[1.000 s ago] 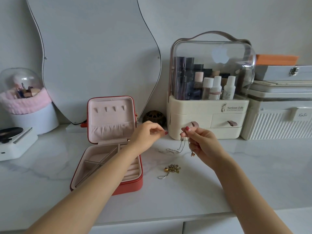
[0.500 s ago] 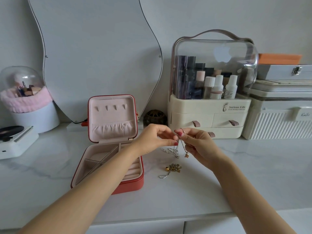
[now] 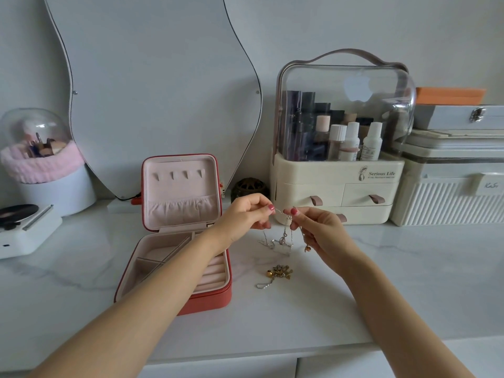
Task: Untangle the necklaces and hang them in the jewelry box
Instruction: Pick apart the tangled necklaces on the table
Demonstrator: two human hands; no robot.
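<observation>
A thin silver necklace hangs between my two hands above the white counter, its pendants dangling and part of it pooled on the surface. My left hand pinches one end of the chain. My right hand pinches the chain close by, with a small gold bead hanging below it. A second tangle of gold and silver chain lies on the counter nearer me. The red jewelry box stands open at the left, its pink lid upright with several small hooks and a gathered pocket.
A cream cosmetics organiser with a clear dome stands behind my hands. White storage cases sit at the right. A wavy mirror leans on the wall. A domed brush holder and small white record player are far left.
My hands, a little apart a second ago, came together. Both now pinch the same silver chain, which is drawn short between the fingertips.
</observation>
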